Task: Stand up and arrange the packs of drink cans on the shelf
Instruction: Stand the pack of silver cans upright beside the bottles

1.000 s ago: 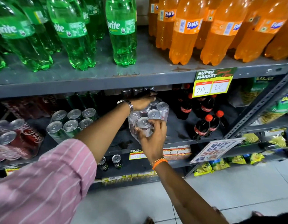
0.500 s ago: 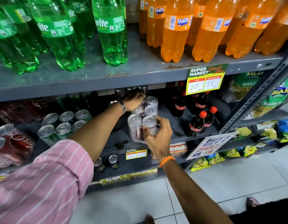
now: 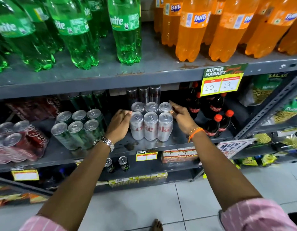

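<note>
Since half a second ago the silver six-pack (image 3: 152, 126) has been turned square and set upright on the shelf (image 3: 161, 142), and both hands have come off its top to its sides. The left hand (image 3: 118, 125) lies loosely curled against the pack's left cans, the right hand (image 3: 182, 118) spread and touching its right edge (neither grips). A green pack (image 3: 79, 129) stands beyond the left hand, cola bottles (image 3: 216, 124) beyond the right.

Green bottles (image 3: 74, 30), orange bottles (image 3: 227, 29), price tag (image 3: 222, 80).
</note>
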